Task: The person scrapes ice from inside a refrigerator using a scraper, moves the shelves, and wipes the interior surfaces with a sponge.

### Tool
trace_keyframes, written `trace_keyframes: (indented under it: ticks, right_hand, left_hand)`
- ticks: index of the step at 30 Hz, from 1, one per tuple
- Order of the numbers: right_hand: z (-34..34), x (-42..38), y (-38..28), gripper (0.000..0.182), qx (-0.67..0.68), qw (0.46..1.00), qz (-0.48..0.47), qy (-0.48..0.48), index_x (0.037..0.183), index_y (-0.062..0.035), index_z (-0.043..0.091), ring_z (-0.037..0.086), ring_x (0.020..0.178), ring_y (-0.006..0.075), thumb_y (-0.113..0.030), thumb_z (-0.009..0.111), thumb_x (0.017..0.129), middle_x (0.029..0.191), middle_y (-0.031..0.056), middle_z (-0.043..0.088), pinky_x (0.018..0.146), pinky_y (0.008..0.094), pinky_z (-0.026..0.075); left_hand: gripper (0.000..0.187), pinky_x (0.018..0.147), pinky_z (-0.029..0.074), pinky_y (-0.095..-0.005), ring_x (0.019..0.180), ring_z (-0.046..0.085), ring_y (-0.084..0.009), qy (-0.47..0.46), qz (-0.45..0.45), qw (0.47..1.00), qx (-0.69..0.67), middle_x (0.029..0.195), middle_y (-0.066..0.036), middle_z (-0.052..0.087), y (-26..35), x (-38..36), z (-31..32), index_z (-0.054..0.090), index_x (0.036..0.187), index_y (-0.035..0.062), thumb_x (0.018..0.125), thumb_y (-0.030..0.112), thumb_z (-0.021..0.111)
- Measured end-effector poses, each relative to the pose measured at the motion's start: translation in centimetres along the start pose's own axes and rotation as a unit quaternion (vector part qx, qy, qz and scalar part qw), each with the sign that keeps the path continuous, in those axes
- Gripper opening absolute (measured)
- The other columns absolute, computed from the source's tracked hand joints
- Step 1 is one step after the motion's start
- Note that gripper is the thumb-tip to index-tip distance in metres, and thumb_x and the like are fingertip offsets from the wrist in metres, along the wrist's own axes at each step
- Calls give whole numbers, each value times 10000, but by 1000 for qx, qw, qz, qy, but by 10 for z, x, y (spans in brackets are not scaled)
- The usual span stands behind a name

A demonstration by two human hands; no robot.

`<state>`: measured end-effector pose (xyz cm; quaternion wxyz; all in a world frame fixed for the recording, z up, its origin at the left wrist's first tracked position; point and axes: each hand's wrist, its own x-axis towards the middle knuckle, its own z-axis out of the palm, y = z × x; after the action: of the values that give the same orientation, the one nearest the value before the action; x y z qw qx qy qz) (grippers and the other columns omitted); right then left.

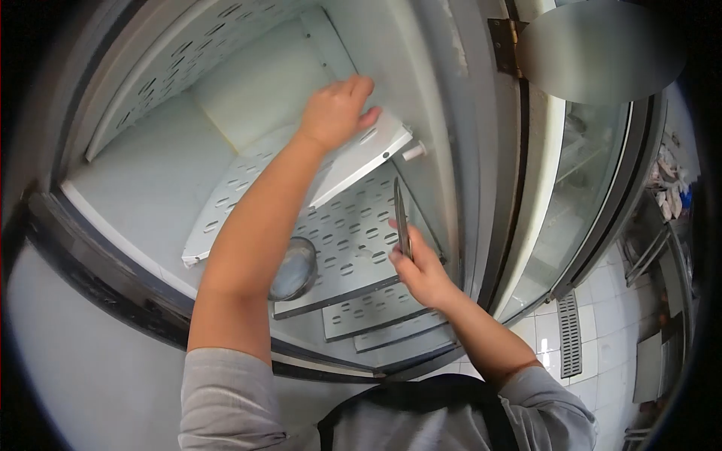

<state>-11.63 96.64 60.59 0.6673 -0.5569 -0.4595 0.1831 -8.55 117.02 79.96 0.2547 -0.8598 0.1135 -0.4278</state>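
Note:
My left hand (pixel 336 114) is above the white perforated shelf (pixel 248 173), near the right inner wall of the cabinet. Its fingers are curled, and what they hold, if anything, is hidden. The shelf sits tilted, its right corner raised beside a small white peg (pixel 414 152) on the wall. In my right hand (pixel 423 272) is a knife (pixel 400 214), a narrow dark blade pointing up. Behind it lies a lower perforated shelf (pixel 350 233). A round bowl (pixel 295 269) stands at that shelf's left side, partly covered by my left forearm.
Another perforated shelf (pixel 180 64) is higher up on the left. More shelves (pixel 376 308) lie below. The cabinet's dark frame (pixel 113 293) runs along the front, and a glass door (pixel 583 203) stands at the right. A floor drain (pixel 569 334) is in the tiles.

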Motion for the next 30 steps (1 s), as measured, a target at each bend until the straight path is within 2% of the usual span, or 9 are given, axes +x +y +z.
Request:
trace_keyframes:
  ticks: [4, 6, 10, 13, 14, 15, 18, 24, 30]
  right_hand:
    - [-31, -25, -64, 484, -208, 965, -156, -41, 1318, -58, 354, 563, 718, 202, -109, 523, 867, 877, 156, 573, 666, 288, 449]
    - [-53, -29, -117, 495, -356, 921, -150, -59, 1293, -68, 404, 608, 782, 289, -62, 550, 820, 924, 213, 594, 697, 333, 475]
    - [-65, -2, -212, 299, -648, 715, -260, 38, 1067, -83, 577, 600, 615, 303, -74, 551, 770, 633, 161, 585, 548, 397, 462]
    - [-45, 41, -248, 174, -815, 519, -257, -2, 883, -87, 655, 623, 646, 261, -63, 561, 738, 669, 120, 620, 554, 353, 480]
    - [-37, 59, -253, 167, -856, 464, -225, -22, 855, -94, 672, 636, 684, 250, -62, 563, 732, 711, 104, 641, 574, 339, 490]
    - [-33, 80, -249, 147, -871, 448, -199, -41, 847, -91, 668, 633, 694, 259, -125, 569, 743, 714, 102, 637, 606, 353, 495]
    - [-3, 108, -251, 204, -908, 406, -28, -98, 780, -75, 676, 634, 754, 277, -237, 553, 769, 776, 112, 647, 642, 384, 509]
    - [3, 159, -201, 211, -908, 407, -48, -82, 917, -114, 687, 632, 888, 247, -93, 566, 745, 930, 66, 659, 692, 363, 521]
    - [0, 208, -205, 237, -869, 480, -117, 22, 969, -118, 672, 629, 896, 254, -115, 550, 765, 972, 73, 650, 698, 355, 523]
  left_hand:
    - [303, 597, 479, -397, 710, 601, -294, -31, -142, 989, 1, 823, -77, 611, -4, 20, 1, 499, 890, 82, 736, 294, 653]
    - [293, 624, 472, -413, 748, 598, -308, -81, -139, 987, 19, 829, -95, 610, -9, 32, -4, 508, 896, 69, 754, 293, 631]
    - [430, 710, 465, -421, 868, 590, -316, -204, -208, 956, -22, 910, -142, 619, -36, 18, -22, 550, 995, 53, 728, 379, 640]
    - [625, 775, 462, -403, 954, 576, -303, -434, -225, 864, -119, 997, -172, 614, -22, 3, -48, 552, 1102, 49, 648, 457, 684]
    - [704, 804, 458, -395, 977, 570, -294, -417, -244, 856, -183, 1023, -182, 606, -11, -3, -61, 549, 1126, 46, 597, 486, 704]
    - [785, 832, 453, -387, 1000, 564, -285, -398, -260, 845, -246, 1048, -193, 599, 6, -11, -72, 546, 1149, 44, 547, 515, 724]
    - [560, 825, 459, -396, 975, 574, -301, -276, -214, 915, -204, 1037, -180, 607, 61, -46, -95, 572, 1109, 48, 644, 336, 694]
    - [378, 667, 504, -387, 809, 624, -309, -124, -229, 959, -116, 984, -147, 631, 86, -69, -77, 588, 1036, 58, 674, -28, 521]
    - [279, 610, 514, -378, 746, 635, -287, -74, -215, 967, -111, 905, -140, 642, 84, -76, -71, 592, 952, 46, 683, -5, 539]
